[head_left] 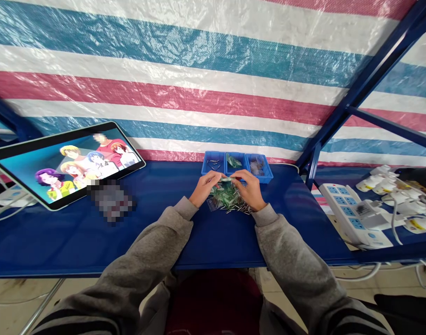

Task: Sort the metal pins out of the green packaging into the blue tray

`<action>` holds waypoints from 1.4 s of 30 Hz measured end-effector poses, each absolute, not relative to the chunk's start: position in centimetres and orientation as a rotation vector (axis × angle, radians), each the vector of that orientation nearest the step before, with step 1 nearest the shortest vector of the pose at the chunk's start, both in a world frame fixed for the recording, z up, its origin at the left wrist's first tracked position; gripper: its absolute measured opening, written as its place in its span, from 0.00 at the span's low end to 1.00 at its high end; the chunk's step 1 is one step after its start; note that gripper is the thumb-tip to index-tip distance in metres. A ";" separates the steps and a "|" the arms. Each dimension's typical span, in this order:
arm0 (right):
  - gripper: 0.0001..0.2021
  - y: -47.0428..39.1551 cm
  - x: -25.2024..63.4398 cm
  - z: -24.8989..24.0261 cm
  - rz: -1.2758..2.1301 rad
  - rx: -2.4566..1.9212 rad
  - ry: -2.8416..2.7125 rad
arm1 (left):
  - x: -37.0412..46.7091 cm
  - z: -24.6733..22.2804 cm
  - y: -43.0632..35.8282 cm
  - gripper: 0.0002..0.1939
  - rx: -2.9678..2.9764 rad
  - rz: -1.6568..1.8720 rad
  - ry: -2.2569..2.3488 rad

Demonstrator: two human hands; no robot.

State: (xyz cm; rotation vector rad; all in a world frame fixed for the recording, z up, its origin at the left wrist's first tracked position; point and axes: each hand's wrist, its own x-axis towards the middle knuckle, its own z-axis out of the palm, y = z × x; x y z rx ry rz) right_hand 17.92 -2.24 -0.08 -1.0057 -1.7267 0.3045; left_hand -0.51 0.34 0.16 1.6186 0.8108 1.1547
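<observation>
My left hand (205, 186) and my right hand (250, 188) meet over the blue table, with thumbs and fingertips pinched on a small greenish plastic packet (227, 178) stretched between them. What the packet holds is too small to make out. Just beneath lies a pile of green plastic pieces (229, 197), partly covered by my fingers. Short metal pins (238, 209) are scattered along the pile's near edge. Right behind my hands stands a blue divided tray (265, 177) with three compartments: thin metal pieces at left, a green packet (233, 160) in the middle, clear plastic (256, 166) at right.
A large screen (73, 163) leans at the left, beside a pixelated dark patch. At right, past a blue metal post (314, 165), are a power strip (356, 216) and several white plugs or adapters (387, 186). A striped plastic sheet (199, 93) hangs behind the blue table (157, 195).
</observation>
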 end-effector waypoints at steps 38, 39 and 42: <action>0.09 -2.2 17.7 -0.4 0.398 -0.997 -1.733 | -0.2 0.2 0.3 0.23 1.418 1.127 0.808; 0.10 -2.2 17.7 -0.5 0.415 -1.034 -1.717 | -0.3 0.2 0.3 0.24 1.470 1.137 0.835; 0.12 -2.2 17.7 -0.3 0.417 -1.040 -1.718 | -0.5 0.3 0.2 0.24 1.602 1.127 0.870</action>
